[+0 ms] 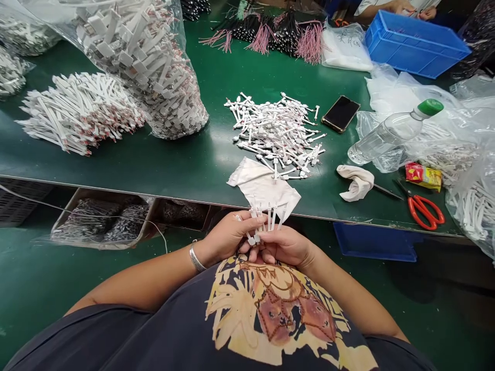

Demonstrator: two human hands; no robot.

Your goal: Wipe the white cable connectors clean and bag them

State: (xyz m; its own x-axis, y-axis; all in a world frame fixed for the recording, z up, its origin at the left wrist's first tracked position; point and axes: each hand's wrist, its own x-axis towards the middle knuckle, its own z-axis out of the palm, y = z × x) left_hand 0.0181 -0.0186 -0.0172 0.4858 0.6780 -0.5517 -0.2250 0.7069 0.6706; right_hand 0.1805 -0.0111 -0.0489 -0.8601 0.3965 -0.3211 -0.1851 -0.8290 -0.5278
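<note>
At the table's front edge, my left hand (226,233) is closed on several short white cables (252,240) with small square plugs. My right hand (288,244) is closed beside it, pinching more of these white cables, whose thin ends point up and away from me. The two hands touch or nearly touch, and some fingers are hidden beneath. Just beyond them a white cloth (263,183) lies over the table edge. Behind the cloth spreads a loose pile of short white cables (276,131).
A large bag of white cables (154,77) and a cable stack (77,113) stand left. To the right lie a phone (341,114), a water bottle (390,135), a crumpled cloth (355,182) and red-handled scissors (425,211). A blue bin (415,46) stands behind, near another person's hands (410,7).
</note>
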